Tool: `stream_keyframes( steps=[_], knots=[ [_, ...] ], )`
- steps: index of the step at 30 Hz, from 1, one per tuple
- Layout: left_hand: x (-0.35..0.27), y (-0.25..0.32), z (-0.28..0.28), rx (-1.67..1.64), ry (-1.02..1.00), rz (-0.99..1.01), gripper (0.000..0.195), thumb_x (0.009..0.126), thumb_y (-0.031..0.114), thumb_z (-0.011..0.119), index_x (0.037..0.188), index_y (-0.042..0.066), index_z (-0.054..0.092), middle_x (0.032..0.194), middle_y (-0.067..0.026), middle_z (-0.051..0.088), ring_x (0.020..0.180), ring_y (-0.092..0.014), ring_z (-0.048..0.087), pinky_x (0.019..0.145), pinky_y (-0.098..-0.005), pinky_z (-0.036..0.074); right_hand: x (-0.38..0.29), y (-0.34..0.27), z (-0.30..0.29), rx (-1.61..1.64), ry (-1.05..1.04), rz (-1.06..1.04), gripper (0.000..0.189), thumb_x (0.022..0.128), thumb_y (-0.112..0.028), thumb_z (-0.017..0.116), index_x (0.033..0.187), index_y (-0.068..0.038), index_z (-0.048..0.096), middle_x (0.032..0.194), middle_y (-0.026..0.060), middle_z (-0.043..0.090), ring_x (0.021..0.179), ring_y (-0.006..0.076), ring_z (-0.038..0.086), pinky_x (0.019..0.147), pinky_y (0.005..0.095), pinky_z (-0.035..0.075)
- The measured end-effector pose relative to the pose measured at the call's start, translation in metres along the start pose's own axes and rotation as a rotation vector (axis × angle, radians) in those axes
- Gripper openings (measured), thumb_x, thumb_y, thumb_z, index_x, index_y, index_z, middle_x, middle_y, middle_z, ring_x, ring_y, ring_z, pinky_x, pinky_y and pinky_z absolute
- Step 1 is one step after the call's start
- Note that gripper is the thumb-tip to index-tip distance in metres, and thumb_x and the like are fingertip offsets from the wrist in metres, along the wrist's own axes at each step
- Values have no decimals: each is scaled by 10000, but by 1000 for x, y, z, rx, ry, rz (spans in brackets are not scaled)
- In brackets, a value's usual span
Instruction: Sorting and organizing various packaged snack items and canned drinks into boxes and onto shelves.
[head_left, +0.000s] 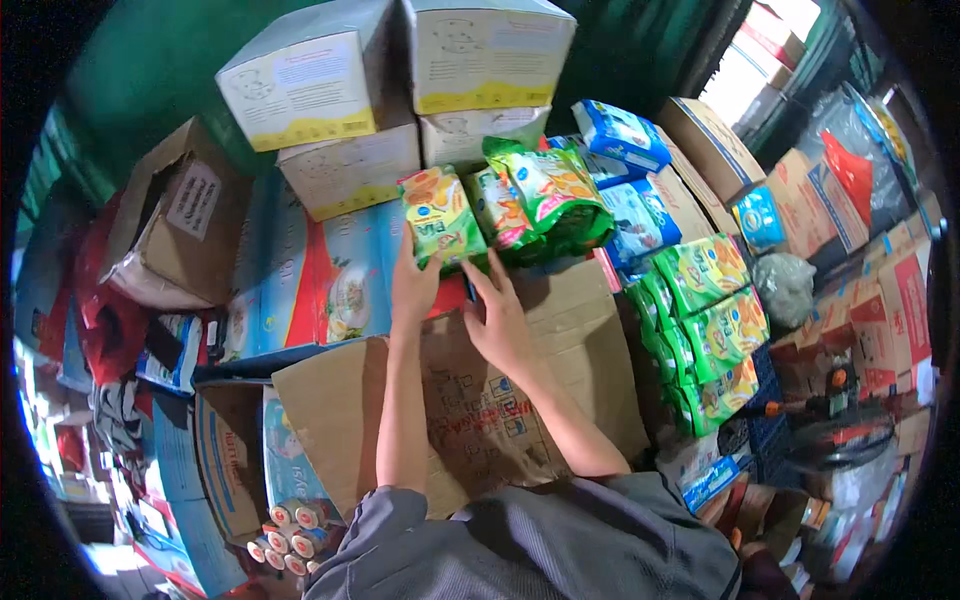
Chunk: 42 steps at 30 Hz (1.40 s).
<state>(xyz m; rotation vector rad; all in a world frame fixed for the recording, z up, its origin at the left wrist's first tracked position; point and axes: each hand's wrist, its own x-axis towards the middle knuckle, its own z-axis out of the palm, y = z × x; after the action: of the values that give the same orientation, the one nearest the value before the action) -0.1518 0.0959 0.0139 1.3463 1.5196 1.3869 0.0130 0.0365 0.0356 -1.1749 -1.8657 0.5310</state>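
Note:
A green and yellow snack packet (442, 214) lies in front of the white boxes, with my left hand (415, 281) at its lower left edge, thumb apart from the fingers; whether it grips the packet is unclear. My right hand (495, 311) is just below the packet's lower right corner, fingers spread, with a small dark object between thumb and fingers that I cannot make out. To the right of the packet more green snack packets (559, 187) lie together. A flattened brown cardboard sheet (585, 375) with printing lies under my forearms.
White and yellow boxes (315, 90) are stacked at the back. An open cardboard box (169, 217) stands at the left. Blue diaper-like packs (637, 217) and rows of green packets (709, 322) are on the right. Several white-capped containers (289, 540) stand at the lower left.

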Motion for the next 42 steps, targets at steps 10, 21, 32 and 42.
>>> stream_keyframes(
  steps=[10,21,32,42],
  knots=[
    [-1,5,9,260,165,245,712,1007,93,664,1628,-39,342,1679,-217,397,1550,-319,381,1271,-385,280,-74,-19,-134,-245,350,19,383,935,-7,667,1313,-58,702,1388,237,640,1294,410,621,1072,475,510],
    [-72,95,90,-214,-139,595,289,1014,53,571,1274,-22,673,1285,-155,719,1175,-295,684,1099,-413,477,-125,46,-269,-455,918,247,662,980,-24,679,1600,-113,464,1712,217,305,1580,356,321,1245,455,324],
    [-174,120,195,-212,-1061,653,762,1015,142,635,1679,56,271,1756,-233,161,1550,-404,373,1245,-475,360,-125,85,-257,503,1154,357,700,1061,32,440,1694,1,143,1768,217,158,1590,314,300,1274,428,308],
    [-177,111,197,-168,-1084,845,867,939,99,677,1689,64,243,1743,-313,88,1547,-460,345,1251,-495,345,-122,70,-243,520,1230,325,704,958,44,545,1626,55,322,1520,225,510,1250,302,600,1057,425,503]
  ],
)
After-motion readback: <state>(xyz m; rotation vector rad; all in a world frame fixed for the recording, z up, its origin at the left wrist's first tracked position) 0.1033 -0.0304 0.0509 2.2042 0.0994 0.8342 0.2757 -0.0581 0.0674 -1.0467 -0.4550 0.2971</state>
